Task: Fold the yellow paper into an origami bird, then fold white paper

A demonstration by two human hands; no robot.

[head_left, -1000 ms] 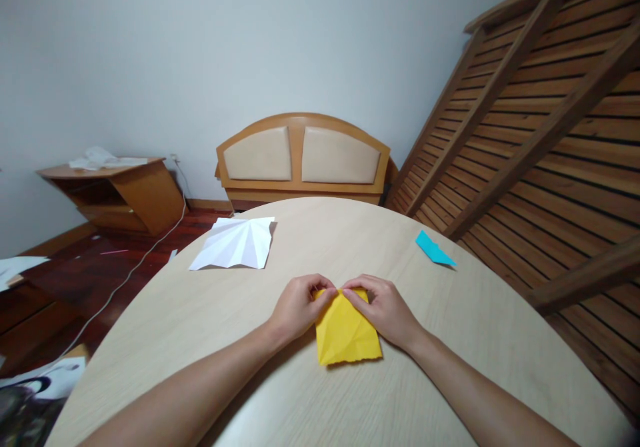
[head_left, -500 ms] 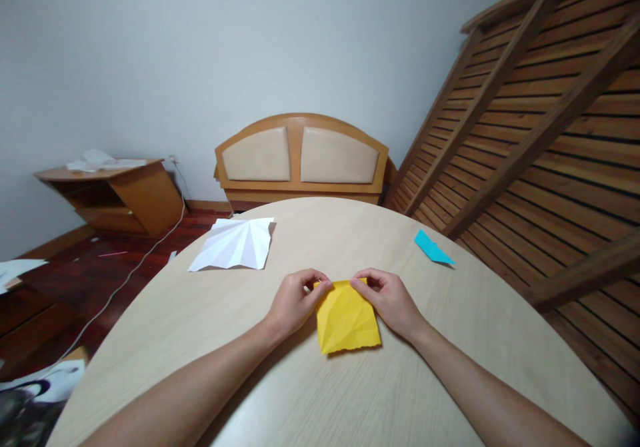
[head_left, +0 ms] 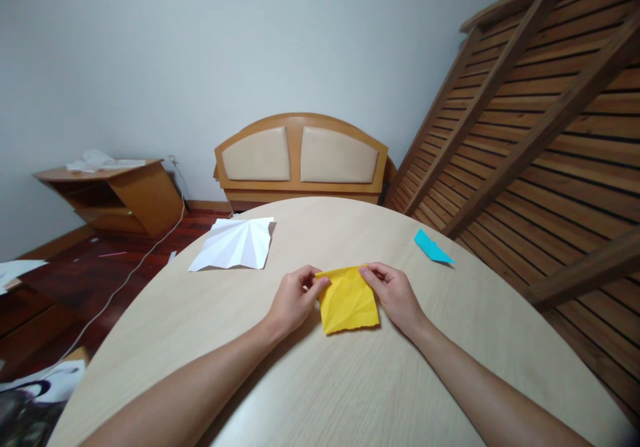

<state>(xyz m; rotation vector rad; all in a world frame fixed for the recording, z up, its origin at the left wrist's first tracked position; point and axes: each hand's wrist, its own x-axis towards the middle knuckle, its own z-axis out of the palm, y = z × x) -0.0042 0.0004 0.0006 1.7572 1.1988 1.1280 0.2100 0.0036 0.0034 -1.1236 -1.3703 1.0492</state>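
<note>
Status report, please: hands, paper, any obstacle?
Left hand and right hand pinch far corners of yellow paper. Paper creased, near edge on table. White sheet, blue scrap lie apart.

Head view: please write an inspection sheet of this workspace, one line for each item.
Surface: round pale wood table, bare in the near part.
Job's things: yellow paper, creased, lying on the table with its far edge lifted.
Clutter: white pleated paper at far left of the table; blue paper at far right.
Grippers: left hand pinches the yellow paper's far left corner; right hand pinches its far right corner.
Cables: one white cable runs across the floor at left.
Surroundings: headboard against the wall, low wood shelf at left, slatted wood frame leaning at right, papers on the floor.
</note>
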